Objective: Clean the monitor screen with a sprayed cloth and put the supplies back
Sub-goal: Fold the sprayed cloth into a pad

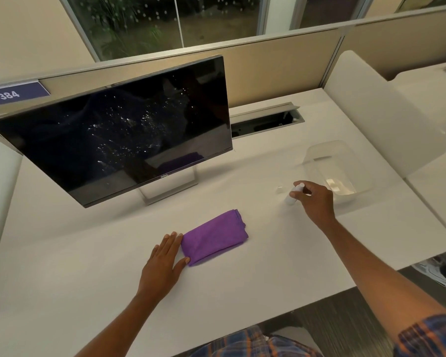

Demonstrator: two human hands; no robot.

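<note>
A black monitor stands at the back left of the white desk, its dark screen speckled with droplets. A folded purple cloth lies on the desk in front of it. My left hand rests flat on the desk, fingers apart, touching the cloth's left edge. My right hand grips a small white spray bottle just above the desk, right of the cloth. A small clear cap lies beside the bottle.
A clear plastic bin sits on the desk just behind my right hand. An open cable hatch is set into the desk behind the monitor. Beige partition walls close the back, and a white divider stands on the right.
</note>
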